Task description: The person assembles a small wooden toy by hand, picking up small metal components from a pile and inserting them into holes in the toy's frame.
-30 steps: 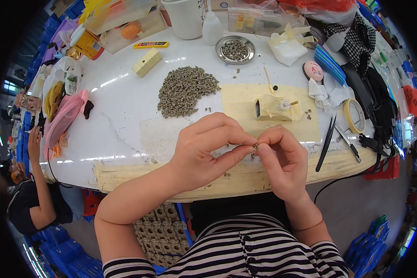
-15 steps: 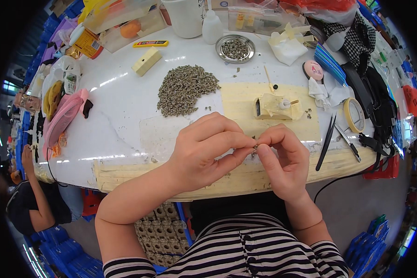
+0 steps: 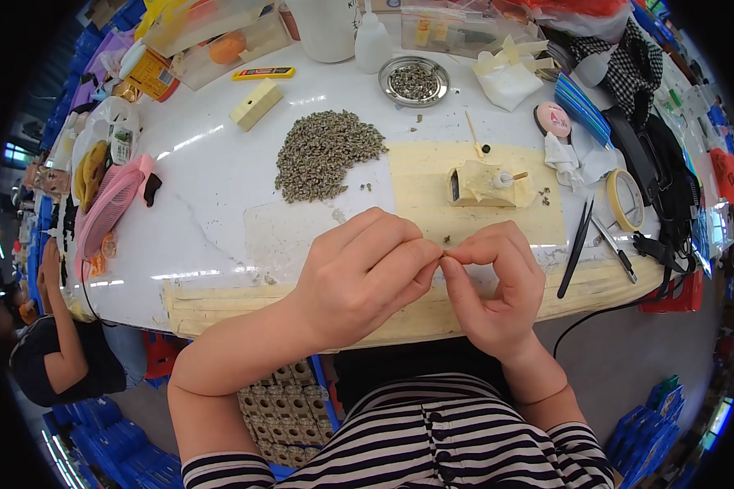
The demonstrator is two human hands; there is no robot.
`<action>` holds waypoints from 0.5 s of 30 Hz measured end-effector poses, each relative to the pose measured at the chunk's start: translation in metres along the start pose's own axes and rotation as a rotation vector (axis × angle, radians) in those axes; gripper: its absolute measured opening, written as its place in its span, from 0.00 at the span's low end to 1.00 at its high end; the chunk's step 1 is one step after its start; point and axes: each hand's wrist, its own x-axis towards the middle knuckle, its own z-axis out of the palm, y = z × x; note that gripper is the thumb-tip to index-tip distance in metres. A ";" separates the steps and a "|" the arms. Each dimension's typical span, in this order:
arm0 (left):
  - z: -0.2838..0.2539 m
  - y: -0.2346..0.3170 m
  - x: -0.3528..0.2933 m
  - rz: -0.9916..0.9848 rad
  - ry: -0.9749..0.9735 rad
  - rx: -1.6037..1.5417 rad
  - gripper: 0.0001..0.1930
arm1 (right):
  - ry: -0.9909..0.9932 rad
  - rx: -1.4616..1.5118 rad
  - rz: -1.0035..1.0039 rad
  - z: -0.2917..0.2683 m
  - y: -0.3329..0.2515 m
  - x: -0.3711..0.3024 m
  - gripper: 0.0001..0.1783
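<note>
My left hand [image 3: 363, 277] and my right hand [image 3: 501, 285] meet over the near edge of the table, both closed in a pinch. Their fingertips come together on a tiny metal part [image 3: 444, 254], mostly hidden by the fingers. Just beyond them lies another small dark piece [image 3: 447, 240]. Farther off, a heap of small grey-brown metal parts [image 3: 326, 155] spreads on the white table. A round metal dish [image 3: 441, 96] holds more of them. Past my right hand stands a tape-covered block [image 3: 485, 186] with a white nozzle-like piece and a thin stick on top.
To the right lie black tweezers [image 3: 577, 248], a metal pen-like tool [image 3: 616, 251] and a tape roll [image 3: 625, 201]. A pale block [image 3: 256, 104], yellow cutter [image 3: 263, 73] and white squeeze bottle [image 3: 373, 49] stand farther back. A pink mesh bag [image 3: 108, 216] lies left, near another person's arm [image 3: 65, 326].
My left fingers have curled in more, and the pinch has shifted slightly left. More of the small dark piece beyond the fingertips shows now. The person at left has moved an arm slightly.
</note>
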 end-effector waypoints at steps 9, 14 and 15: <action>-0.002 0.002 0.001 -0.020 0.003 -0.040 0.17 | 0.017 0.032 0.016 0.000 -0.001 -0.001 0.08; -0.003 -0.001 0.002 -0.014 -0.007 -0.128 0.16 | -0.095 0.415 0.337 -0.008 0.000 -0.003 0.05; -0.003 -0.001 0.002 -0.008 -0.006 -0.138 0.16 | -0.107 0.466 0.382 -0.009 -0.001 -0.003 0.05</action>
